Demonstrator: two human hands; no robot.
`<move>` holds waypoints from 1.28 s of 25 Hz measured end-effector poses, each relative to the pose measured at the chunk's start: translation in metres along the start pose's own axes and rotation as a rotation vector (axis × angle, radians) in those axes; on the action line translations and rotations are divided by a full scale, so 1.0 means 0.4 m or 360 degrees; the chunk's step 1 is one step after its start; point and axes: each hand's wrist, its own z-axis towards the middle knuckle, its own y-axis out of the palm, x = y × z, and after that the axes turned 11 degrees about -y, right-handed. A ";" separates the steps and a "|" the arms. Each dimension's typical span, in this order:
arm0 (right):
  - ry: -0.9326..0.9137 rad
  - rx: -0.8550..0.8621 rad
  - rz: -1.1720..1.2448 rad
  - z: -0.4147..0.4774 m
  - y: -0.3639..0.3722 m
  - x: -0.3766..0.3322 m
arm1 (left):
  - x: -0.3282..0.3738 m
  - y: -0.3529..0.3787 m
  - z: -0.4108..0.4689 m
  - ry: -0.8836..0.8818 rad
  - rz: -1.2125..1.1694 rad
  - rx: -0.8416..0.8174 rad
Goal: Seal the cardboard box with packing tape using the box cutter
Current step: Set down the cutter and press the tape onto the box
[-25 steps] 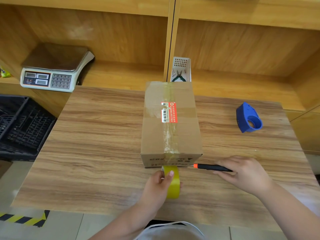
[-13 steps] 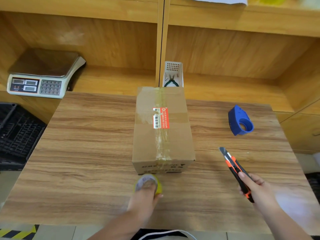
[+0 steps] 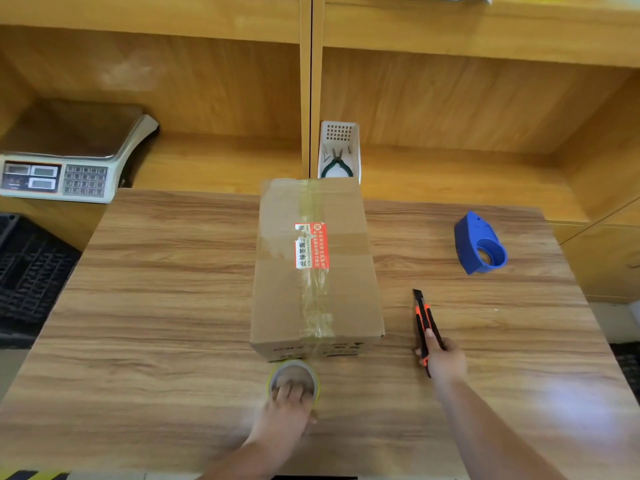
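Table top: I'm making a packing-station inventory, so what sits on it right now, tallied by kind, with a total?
Cardboard box: 1
Tape roll, under the left hand: 1
Box cutter, held by the right hand: 1
Blue tape dispenser: 1
Total: 4

Looks like a small packing or shipping station in the back of a shop. There's a wood-grain counter with a taped cardboard box on it, an electronic weighing scale on the wooden shelving behind, a blue tape dispenser, a white basket with pliers, and black plastic crates off to the side.
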 end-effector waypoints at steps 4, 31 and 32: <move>-0.0113 -0.0034 -0.0518 -0.021 0.035 0.049 | -0.005 -0.016 -0.015 0.0046 0.0122 0.0134; -0.2326 -0.0340 -0.1015 -0.214 0.135 -0.272 | -0.115 -0.418 0.100 0.0155 -0.0277 0.0521; -0.2340 -0.0318 -0.1024 -0.209 0.141 -0.275 | -0.120 -0.420 0.109 0.0180 -0.0263 0.0534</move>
